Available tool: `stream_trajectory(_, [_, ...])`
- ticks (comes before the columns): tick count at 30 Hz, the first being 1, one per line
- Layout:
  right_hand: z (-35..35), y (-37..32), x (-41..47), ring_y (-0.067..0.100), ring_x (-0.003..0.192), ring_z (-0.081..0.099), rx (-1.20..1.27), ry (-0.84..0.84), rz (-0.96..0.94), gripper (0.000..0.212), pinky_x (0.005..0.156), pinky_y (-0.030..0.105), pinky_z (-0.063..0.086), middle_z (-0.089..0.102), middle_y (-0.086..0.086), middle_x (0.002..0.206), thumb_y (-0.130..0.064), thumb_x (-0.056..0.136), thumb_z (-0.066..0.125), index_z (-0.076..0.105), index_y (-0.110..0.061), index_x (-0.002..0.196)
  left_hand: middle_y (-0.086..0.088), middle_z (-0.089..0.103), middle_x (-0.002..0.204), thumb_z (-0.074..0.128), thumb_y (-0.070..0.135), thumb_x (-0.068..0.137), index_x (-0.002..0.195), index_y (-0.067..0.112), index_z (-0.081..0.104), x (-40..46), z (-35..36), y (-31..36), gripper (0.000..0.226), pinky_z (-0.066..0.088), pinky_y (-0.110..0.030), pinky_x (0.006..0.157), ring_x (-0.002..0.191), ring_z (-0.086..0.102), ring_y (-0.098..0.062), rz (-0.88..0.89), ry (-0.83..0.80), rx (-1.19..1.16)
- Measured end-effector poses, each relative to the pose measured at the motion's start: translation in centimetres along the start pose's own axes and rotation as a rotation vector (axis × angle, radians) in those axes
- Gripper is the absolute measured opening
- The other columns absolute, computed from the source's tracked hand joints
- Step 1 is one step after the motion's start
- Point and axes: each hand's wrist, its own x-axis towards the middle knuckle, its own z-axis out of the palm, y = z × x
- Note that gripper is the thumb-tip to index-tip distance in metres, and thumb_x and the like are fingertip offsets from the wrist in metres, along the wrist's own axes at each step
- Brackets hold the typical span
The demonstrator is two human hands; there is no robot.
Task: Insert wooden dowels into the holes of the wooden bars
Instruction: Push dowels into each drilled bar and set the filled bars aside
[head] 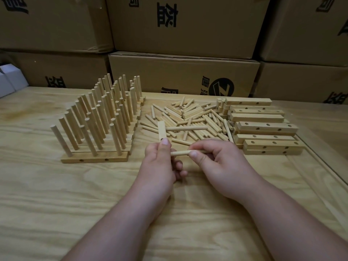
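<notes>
Holding a wooden bar [162, 129] upright, my left hand [162, 162] has its fingers curled round the lower part and the thumb pressed on the near face, so the bar's long axis runs up and away from me. One dowel [188, 128] is already seated in it, sticking out level to the right, above my hands. My right hand [212, 159] pinches a second dowel [179, 153] between thumb and fingers; that dowel lies nearly level, its long axis pointing left, and its free tip sits right at the bar just below my left thumb. I cannot tell whether the tip has entered a hole, because the thumb and fingers cover that stretch of the bar. As I judge it, the coming move turns on this: the dowel must travel left along its own axis, square to the bar's face, with the right hand pushing and the left only bracing.

Beyond my hands, a loose heap of dowels [195, 117] is spread on the counter [56, 194], nearer my right hand than my left. Right of the heap are stacked bare bars [263, 127] with their holes showing. On the left stand finished bars [96, 157] in rows, each with dowels standing up from it. Cardboard boxes [184, 74] are piled behind the counter.
</notes>
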Motion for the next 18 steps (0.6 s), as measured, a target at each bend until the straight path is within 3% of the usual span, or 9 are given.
stream_trajectory(6, [0.3, 0.4, 0.1, -0.002, 0.085, 0.062, 0.046, 0.01, -0.004, 0.014, 0.07, 0.006, 0.041, 0.068, -0.012, 0.094, -0.022, 0.093, 0.069, 0.07, -0.036, 0.092, 0.007, 0.058, 0.049, 0.042, 0.038, 0.108, 0.101, 0.016, 0.057, -0.5, 0.0, 0.6, 0.027, 0.053, -0.031, 0.051, 0.046, 0.056, -0.009, 0.004, -0.011, -0.011])
stream_trajectory(14, [1.2, 1.1, 0.3, 0.007, 0.072, 0.054, 0.01, 0.203, -0.127, 0.01, 0.066, 0.01, 0.039, 0.057, -0.006, 0.081, -0.016, 0.093, 0.069, 0.074, -0.023, 0.098, 0.001, 0.06, 0.068, 0.049, 0.043, 0.104, 0.106, 0.022, 0.065, -1.1, -0.2, 0.9, 0.027, 0.051, -0.03, 0.053, 0.059, 0.059, -0.012, -0.005, -0.024, -0.041])
stream_trajectory(18, [0.6, 1.0, 0.5, 0.003, 0.09, 0.058, 0.084, 0.335, -0.122, 0.017, 0.076, 0.007, 0.041, 0.058, -0.016, 0.094, -0.033, 0.098, 0.057, 0.07, -0.03, 0.109, 0.006, 0.06, 0.059, 0.045, 0.045, 0.105, 0.092, 0.021, 0.065, -0.9, -0.2, 0.8, 0.034, 0.047, -0.033, 0.059, 0.051, 0.057, -0.01, -0.014, -0.015, 0.043])
